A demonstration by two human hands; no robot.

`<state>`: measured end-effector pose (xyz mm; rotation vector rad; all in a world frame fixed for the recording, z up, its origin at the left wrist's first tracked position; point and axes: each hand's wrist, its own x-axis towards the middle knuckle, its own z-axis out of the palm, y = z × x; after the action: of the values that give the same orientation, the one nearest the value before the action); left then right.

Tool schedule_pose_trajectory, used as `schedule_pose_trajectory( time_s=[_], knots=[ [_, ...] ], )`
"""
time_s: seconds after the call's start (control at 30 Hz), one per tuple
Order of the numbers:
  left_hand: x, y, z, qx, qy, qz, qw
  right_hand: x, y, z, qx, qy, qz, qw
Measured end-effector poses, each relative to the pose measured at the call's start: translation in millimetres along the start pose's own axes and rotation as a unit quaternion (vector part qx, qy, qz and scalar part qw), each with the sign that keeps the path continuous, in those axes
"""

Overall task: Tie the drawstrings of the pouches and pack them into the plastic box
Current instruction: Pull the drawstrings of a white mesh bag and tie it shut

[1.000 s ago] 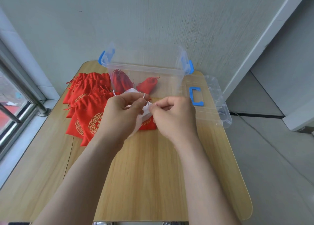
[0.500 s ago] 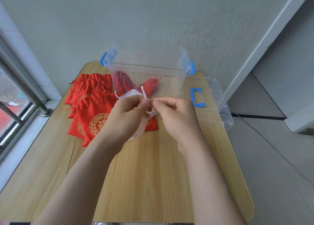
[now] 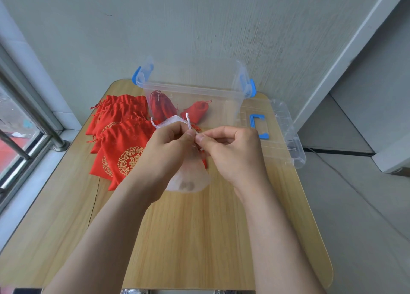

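In the head view, a white drawstring (image 3: 189,122) is pinched between the curled fingers (image 3: 188,136) of the left hand (image 3: 166,151) and right hand (image 3: 235,153). The sheer white pouch (image 3: 190,179) is held hanging just below them, over the bench (image 3: 199,238). The plastic box (image 3: 193,89) is seen beyond the fingers, red pouches (image 3: 124,134) left of them.
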<state>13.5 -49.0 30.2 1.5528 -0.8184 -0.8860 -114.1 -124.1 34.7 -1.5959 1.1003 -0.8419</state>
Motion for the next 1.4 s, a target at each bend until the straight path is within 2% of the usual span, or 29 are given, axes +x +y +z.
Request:
schedule_pose_trajectory(
  time_s=[0.13, 0.43, 0.6, 0.73, 0.9, 1.1, 1.4],
  knots=[
    [-1.1, 2.4, -1.1, -0.044, -0.016, -0.007, 0.999, -0.3, -1.9, 0.0, -0.007, -0.006, -0.009, 1.0],
    [-6.8, 5.6, 7.0, 0.048, -0.027, 0.074, 0.996, -0.9, -4.0, 1.1, -0.079, 0.026, -0.081, 0.993],
    [-6.0, 2.8, 10.7, 0.055, -0.003, 0.055, 0.997, 2.6, 1.4, 3.7, -0.118, 0.01, -0.097, 0.988],
    [-2.2, 1.0, 5.8, 0.023, 0.024, 0.05, 0.998, 2.4, 5.7, 8.0, -0.138, 0.028, -0.128, 0.982],
    [0.7, -0.1, -0.8, 0.001, 0.005, 0.053, 0.999, 0.9, 4.4, 7.5, -0.089, 0.052, -0.137, 0.985],
    [1.0, -0.8, -6.5, -0.009, -0.036, 0.043, 0.998, 1.7, 2.9, 6.3, -0.086, -0.015, -0.12, 0.989],
    [2.4, -3.6, -10.2, -0.045, -0.02, 0.022, 0.999, 3.7, 4.5, 5.5, -0.111, 0.019, -0.134, 0.984]
  ],
)
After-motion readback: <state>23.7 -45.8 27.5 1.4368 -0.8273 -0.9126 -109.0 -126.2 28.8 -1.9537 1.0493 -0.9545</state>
